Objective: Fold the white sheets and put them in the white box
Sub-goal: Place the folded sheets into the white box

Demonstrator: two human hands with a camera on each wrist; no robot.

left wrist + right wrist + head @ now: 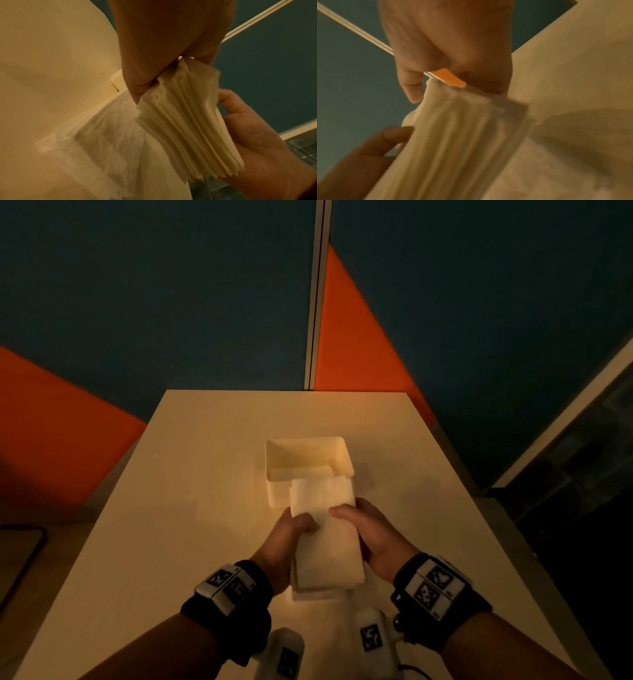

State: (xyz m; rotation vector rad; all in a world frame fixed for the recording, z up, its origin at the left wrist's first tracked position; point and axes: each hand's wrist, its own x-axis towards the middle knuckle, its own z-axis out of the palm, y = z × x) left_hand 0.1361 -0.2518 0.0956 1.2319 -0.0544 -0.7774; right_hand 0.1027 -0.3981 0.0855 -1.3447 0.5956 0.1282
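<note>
The open white box point(274, 460) stands mid-table. Just in front of it I hold a folded stack of white sheets point(325, 539) in the air with both hands. My left hand point(301, 523) pinches its left edge, thumb on top. Gripping the right edge is my right hand point(352, 518). In the left wrist view my left hand point(137, 88) pinches the layered stack point(185, 121), with my right hand point(254, 135) on its far side. In the right wrist view my right hand point(423, 88) holds the same stack point(462, 135). More white sheets point(308, 594) lie flat on the table beneath.
The cream table point(188, 508) is narrow, with its left and right edges close to my arms. Blue and orange partition walls point(171, 302) rise behind its far edge. Two white tagged devices point(370, 635) lie near the front edge between my forearms.
</note>
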